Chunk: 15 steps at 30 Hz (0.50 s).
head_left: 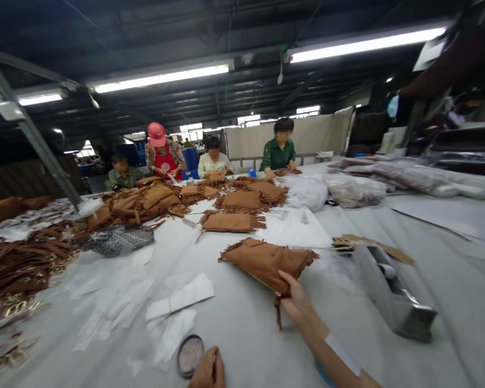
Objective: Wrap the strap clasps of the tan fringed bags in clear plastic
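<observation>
My right hand (pixel 297 302) grips the near corner of a brown fringed suede pouch (pixel 262 261), thumb on top. The pouch is tilted over the table, with a zipper along its near edge and a tassel hanging by my wrist. At the bottom edge, my left hand (pixel 217 372) is partly cut off, its fingers curled around something brownish that I cannot make out. Close beside it lies a round dark-rimmed object (pixel 190 355). Another fringed pouch (pixel 228 222) lies flat farther back.
A tape dispenser (pixel 394 293) stands at right. White paper strips (pixel 181 296) lie left of the pouch. Brown bags (pixel 145 199) and straps with gold buckles (pixel 20 264) are heaped at left. Plastic-wrapped bundles (pixel 355 188) lie back right. Several co-workers (pixel 278 148) are across the table.
</observation>
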Each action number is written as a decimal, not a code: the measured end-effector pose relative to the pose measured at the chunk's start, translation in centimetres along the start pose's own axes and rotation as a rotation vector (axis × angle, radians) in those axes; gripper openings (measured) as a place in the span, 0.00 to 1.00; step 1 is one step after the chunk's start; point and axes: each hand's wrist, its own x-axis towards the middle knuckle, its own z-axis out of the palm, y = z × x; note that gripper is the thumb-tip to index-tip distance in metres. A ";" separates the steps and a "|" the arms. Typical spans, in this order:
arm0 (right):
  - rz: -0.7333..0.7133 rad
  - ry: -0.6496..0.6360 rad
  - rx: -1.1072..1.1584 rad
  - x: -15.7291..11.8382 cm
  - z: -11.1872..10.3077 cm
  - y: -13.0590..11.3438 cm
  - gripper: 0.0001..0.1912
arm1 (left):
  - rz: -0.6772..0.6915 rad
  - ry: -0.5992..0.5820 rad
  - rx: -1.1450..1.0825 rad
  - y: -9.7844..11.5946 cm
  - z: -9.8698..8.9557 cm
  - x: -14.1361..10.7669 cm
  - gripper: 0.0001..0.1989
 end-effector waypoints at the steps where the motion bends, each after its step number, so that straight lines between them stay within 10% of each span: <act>1: -0.002 -0.034 0.088 -1.6 -0.2 1.1 0.09 | 0.045 -0.010 0.023 -0.4 -0.1 0.0 0.10; 7: 0.223 -0.144 0.405 -9.4 -2.0 6.5 0.07 | 0.098 -0.005 0.020 0.4 -1.7 0.0 0.19; 15: 0.252 -0.028 0.394 -11.2 -6.0 5.1 0.12 | -0.181 -0.278 -0.387 6.4 1.6 -0.2 0.27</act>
